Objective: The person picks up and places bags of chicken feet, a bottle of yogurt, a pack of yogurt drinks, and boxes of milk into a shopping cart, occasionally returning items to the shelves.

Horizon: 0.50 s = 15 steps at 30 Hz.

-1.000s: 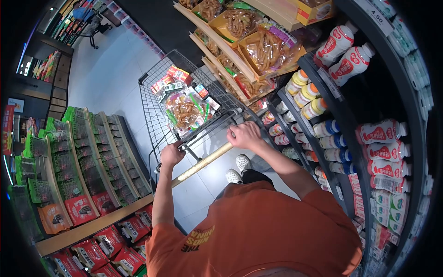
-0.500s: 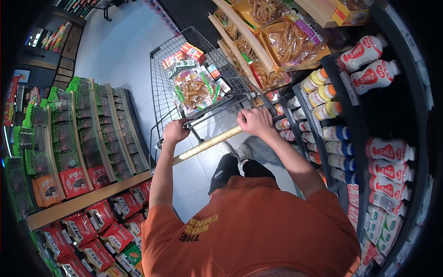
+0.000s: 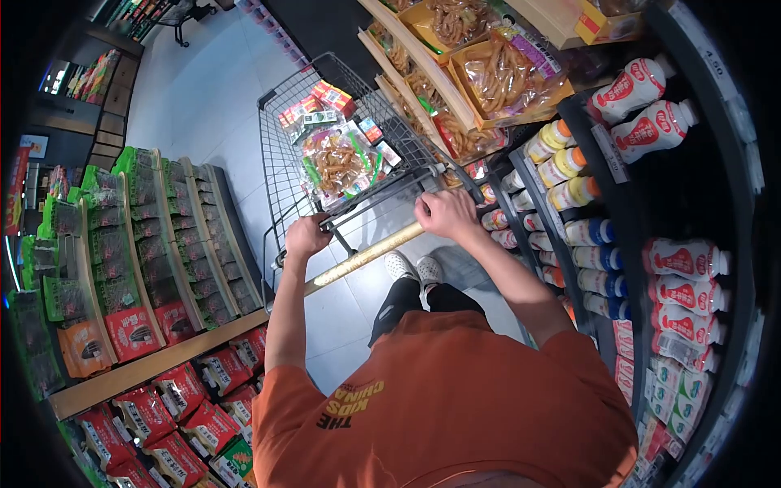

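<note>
A wire shopping cart (image 3: pixel 281 154) stands in front of me, its pale yellow bar (image 3: pixel 366 258) crossing just ahead of my body. My left hand (image 3: pixel 307 236) is closed on the cart's rear left side, by a dark bar. Over the right end of the yellow bar, my right hand (image 3: pixel 446 213) is curled shut on the cart. Inside the basket lies a clear bag of brown snacks (image 3: pixel 338 167) with green edging. Red and yellow boxes (image 3: pixel 333 98) and a dark green box (image 3: pixel 323 119) sit beyond it, with smaller packs to the right.
Close on the left is a shelf of green snack packs (image 3: pixel 114 236), with red packets (image 3: pixel 179 390) below. Bottled drinks (image 3: pixel 687 289) line shelves on the right. Trays of bagged snacks (image 3: pixel 508 77) stand ahead right. Tiled floor (image 3: pixel 203 89) runs ahead; another cart (image 3: pixel 183 20) is far off.
The cart and both hands have shifted very slightly left in view. The left shelf sits a little lower in the picture. Both hands keep their grip.
</note>
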Available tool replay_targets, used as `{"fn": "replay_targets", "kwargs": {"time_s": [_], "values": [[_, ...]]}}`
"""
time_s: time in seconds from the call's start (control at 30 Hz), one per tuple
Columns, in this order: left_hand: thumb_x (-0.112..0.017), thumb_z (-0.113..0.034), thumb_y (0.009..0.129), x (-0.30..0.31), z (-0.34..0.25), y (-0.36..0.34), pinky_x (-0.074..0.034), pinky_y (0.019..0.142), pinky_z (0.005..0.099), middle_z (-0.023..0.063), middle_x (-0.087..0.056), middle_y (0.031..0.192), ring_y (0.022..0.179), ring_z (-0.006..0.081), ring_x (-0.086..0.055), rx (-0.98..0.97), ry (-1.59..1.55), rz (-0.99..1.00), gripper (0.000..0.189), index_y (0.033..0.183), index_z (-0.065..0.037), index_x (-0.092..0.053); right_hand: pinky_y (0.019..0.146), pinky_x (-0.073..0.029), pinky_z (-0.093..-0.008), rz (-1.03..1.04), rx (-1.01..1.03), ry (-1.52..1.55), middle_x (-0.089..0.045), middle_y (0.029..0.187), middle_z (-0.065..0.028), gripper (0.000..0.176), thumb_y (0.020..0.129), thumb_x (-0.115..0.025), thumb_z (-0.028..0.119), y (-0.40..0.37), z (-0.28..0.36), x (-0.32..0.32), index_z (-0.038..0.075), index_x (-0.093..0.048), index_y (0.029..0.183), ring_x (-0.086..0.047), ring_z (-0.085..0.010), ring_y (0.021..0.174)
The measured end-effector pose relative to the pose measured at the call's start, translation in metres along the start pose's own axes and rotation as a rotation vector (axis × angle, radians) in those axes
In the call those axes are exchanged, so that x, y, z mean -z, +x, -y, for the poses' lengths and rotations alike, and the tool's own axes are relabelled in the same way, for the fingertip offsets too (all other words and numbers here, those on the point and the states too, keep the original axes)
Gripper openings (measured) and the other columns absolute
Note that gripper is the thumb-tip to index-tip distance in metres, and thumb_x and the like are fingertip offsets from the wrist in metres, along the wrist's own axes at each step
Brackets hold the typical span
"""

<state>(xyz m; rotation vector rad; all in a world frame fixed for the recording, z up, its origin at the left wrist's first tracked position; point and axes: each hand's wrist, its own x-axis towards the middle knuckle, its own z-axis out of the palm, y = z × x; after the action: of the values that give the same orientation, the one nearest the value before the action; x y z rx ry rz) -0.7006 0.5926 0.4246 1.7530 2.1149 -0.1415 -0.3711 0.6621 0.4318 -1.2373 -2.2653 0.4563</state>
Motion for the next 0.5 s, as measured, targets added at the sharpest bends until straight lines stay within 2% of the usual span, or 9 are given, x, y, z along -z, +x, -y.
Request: {"fn": "replay_targets", "kwargs": {"time_s": [0.2, 0.5], "values": [[-0.068, -0.025, 0.070, -0.011, 0.010, 0.009, -0.056, 0.080, 0.0451, 0.0160, -0.073, 0.093, 0.087, 0.0364, -0.069, -0.050, -0.064, -0.064, 0.044, 0.113, -0.019, -0.073, 0.058, -0.051, -0.0503, 0.077, -0.067, 0.000, -0.063, 0.058, -0.0193, 0.030, 0.085, -0.057, 0.030, 0.003, 0.003, 0.005, 0.007, -0.067, 0.067, -0.064, -0.0392, 0.055], [-0.068, -0.026, 0.071, 0.001, 0.000, 0.008, -0.057, 0.082, 0.0434, 0.0136, -0.074, 0.092, 0.086, 0.0344, -0.070, -0.049, -0.038, -0.045, 0.043, 0.113, -0.019, -0.073, 0.064, -0.053, -0.0491, 0.063, -0.050, -0.023, -0.062, 0.056, -0.0191, 0.029, 0.084, -0.058, 0.030, 0.004, -0.002, 0.000, 0.008, -0.067, 0.067, -0.064, -0.0384, 0.054]]}}
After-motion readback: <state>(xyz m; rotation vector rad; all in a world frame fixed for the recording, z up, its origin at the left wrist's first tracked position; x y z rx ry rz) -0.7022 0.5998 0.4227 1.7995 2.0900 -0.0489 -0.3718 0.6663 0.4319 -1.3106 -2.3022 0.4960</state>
